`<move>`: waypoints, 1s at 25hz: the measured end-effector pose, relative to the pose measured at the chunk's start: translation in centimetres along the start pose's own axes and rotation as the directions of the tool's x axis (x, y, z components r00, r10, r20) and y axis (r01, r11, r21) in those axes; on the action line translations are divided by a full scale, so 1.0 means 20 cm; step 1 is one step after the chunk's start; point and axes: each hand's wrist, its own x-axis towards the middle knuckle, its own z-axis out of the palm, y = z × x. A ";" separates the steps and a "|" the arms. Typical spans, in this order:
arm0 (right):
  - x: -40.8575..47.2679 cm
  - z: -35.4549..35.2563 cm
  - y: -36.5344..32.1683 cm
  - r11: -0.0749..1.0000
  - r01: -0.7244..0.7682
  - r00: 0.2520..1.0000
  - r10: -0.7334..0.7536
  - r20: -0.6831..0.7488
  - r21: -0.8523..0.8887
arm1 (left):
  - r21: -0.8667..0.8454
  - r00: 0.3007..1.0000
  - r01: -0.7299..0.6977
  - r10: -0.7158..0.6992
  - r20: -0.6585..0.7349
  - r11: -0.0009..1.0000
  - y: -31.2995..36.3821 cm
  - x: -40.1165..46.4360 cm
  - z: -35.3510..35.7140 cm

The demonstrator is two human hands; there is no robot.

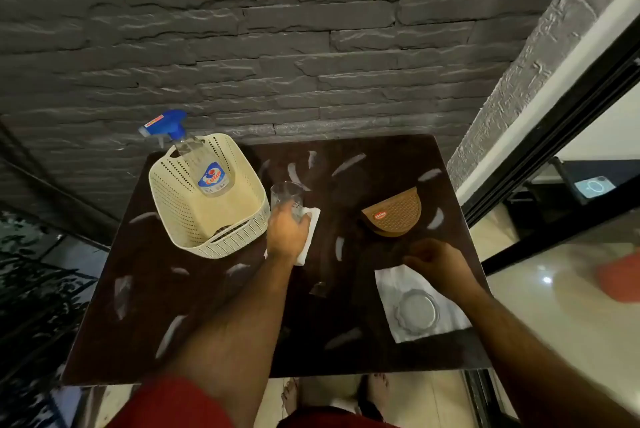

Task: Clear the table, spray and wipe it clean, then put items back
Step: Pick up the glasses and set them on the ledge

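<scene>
The one word that could be read was "Colin", in red letters on the blue, white and red label of the clear spray bottle [204, 167], which lay tilted inside the cream basket [194, 219]. Small dark print sat below that word on the same label, too small to make out. A red and yellow sticker was on the bottle's blue trigger head, above the basket's far rim; its marks were too blurred to read. To the right of the basket, the brown half-round stack of mats [394, 214] carried a small red badge with pale lettering, not legible.
</scene>
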 end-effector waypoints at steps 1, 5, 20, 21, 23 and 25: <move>0.01 0.00 0.02 1.000 -0.018 1.000 0.018 0.022 0.010 | 0.046 1.000 -0.003 0.004 -0.017 0.999 0.02 0.05 0.01; 0.04 0.00 0.10 1.000 -0.028 0.997 0.028 0.079 -0.011 | 0.218 0.997 0.069 -0.062 -0.040 0.974 0.07 0.25 0.07; -0.01 0.08 0.29 0.976 -0.160 0.925 0.201 0.323 -0.149 | 0.467 0.969 0.241 -0.238 -0.067 0.851 0.07 0.47 0.27; -0.02 0.10 0.28 0.969 -0.147 0.913 0.211 0.349 -0.200 | 0.456 0.969 0.244 -0.239 -0.068 0.856 0.07 0.45 0.27; -0.04 0.15 0.25 0.926 -0.092 0.901 0.234 0.366 -0.365 | 0.436 0.969 0.243 -0.238 -0.066 0.867 0.07 0.43 0.25; -0.06 0.21 0.23 0.856 -0.032 0.914 0.234 0.331 -0.516 | 0.399 0.975 0.217 -0.214 -0.053 0.891 0.08 0.38 0.23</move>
